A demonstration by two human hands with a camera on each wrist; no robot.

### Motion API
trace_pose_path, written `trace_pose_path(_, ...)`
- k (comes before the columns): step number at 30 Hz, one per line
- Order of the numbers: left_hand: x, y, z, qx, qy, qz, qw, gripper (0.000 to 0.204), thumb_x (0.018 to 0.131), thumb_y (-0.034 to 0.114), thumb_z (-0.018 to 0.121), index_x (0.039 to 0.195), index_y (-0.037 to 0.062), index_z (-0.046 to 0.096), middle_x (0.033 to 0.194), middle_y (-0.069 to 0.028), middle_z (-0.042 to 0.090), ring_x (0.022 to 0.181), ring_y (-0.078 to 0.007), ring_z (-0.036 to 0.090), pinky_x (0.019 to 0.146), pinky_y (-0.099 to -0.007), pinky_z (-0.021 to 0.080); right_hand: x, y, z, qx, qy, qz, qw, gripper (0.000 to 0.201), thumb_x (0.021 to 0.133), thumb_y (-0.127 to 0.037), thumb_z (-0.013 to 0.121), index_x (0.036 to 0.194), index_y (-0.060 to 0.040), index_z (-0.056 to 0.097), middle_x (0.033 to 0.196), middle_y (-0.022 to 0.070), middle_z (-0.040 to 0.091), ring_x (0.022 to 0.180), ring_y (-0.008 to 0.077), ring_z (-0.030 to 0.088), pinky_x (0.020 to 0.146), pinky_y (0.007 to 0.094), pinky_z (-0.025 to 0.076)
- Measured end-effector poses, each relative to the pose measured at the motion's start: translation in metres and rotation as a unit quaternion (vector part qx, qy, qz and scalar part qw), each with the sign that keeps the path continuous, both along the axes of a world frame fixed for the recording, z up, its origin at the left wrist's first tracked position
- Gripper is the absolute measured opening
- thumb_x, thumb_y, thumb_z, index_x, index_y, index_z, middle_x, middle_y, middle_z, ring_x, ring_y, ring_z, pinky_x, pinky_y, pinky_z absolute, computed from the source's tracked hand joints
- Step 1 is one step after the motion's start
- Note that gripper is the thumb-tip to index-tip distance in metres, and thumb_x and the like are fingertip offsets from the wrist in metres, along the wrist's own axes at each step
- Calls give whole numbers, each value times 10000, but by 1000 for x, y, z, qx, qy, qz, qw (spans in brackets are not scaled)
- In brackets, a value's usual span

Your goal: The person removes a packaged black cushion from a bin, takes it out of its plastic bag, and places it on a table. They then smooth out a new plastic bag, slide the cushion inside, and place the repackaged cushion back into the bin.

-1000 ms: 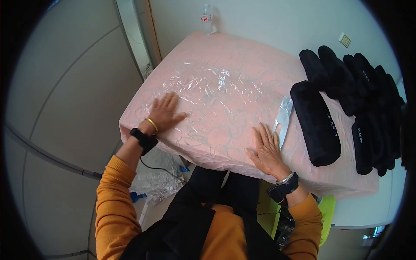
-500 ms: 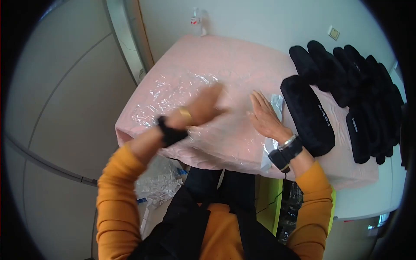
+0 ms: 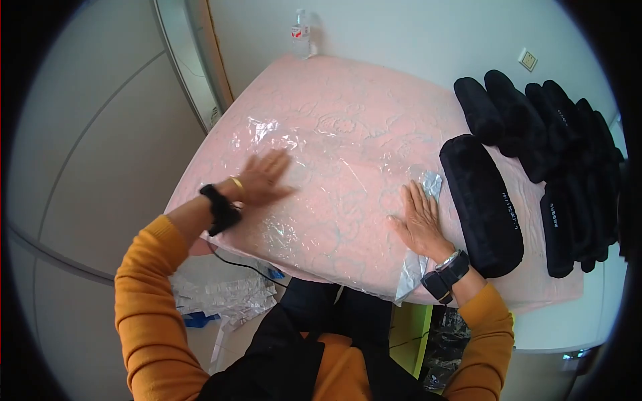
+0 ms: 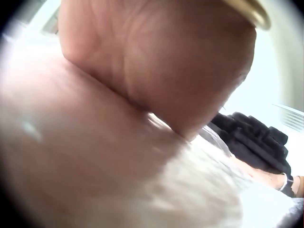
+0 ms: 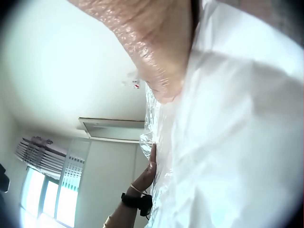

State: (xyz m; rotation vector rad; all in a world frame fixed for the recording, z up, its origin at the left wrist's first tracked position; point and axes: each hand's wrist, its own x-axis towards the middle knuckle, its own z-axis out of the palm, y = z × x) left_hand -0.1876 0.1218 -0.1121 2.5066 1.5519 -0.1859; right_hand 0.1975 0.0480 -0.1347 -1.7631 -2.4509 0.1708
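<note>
A clear plastic sheet or bag (image 3: 348, 214) lies spread over the pink cloth (image 3: 374, 87), with a whitish strip (image 3: 411, 274) along its right end. My left hand (image 3: 264, 180), fingers straight and spread, is over the left part of the plastic, slightly blurred. In the left wrist view the palm (image 4: 156, 61) is low against the surface. My right hand (image 3: 421, 220) rests flat on the plastic beside the strip, fingers extended. The right wrist view shows the heel of that hand (image 5: 156, 52) against the white strip (image 5: 237, 118).
A long black cushion-like roll (image 3: 481, 207) lies just right of my right hand, with several more black rolls (image 3: 562, 134) behind it. A bottle (image 3: 300, 37) stands at the back by the wall. Crumpled plastic (image 3: 227, 287) is on the floor at left.
My left hand swung inward towards the right, then back to the left over the plastic. My right hand was tilted half a second ago and now lies flat. The plastic's right end sits nearer the front edge.
</note>
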Motion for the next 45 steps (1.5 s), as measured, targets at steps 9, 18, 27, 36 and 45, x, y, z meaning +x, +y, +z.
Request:
trace_pose_path(9,-75,33,24,11,61,130,990,779,886,601,483,1422,51,350,1490,-182,319,1373,-338,316,1078,-525,304,6,1,-4,26,6,23,999,797,933,-492,424,1477,19,146,1547,230,102,1453,343,53,1146,519,26)
trace_pose_path(18,-63,126,37,185,-184,27,965,413,875,378,598,1051,9,658,1061,-224,652,1033,-357,601,901,-414,466,4,-4,15,23,-5,53,998,759,933,-456,450,1462,27,196,1538,234,129,1444,359,80,1144,523,72)
trace_pose_path(27,-55,136,29,17,-168,106,980,462,851,457,642,1028,32,661,936,-142,691,821,-235,656,736,-343,513,-20,40,30,31,4,73,997,681,939,-430,467,1466,-52,258,1534,229,149,1432,398,93,1132,563,79)
trace_pose_path(36,-38,126,58,-226,-319,246,887,395,877,436,637,876,41,638,770,-78,678,575,-122,588,488,-245,445,-32,40,9,-14,-18,97,995,699,947,-510,411,1503,-143,199,1556,206,69,1441,403,28,1109,621,32)
trace_pose_path(45,-42,148,36,-129,-466,242,841,200,849,243,682,853,48,634,745,-56,671,612,-101,593,505,-220,442,-30,41,10,-11,-15,97,995,691,950,-502,407,1507,-156,189,1561,192,62,1445,389,13,1111,618,20)
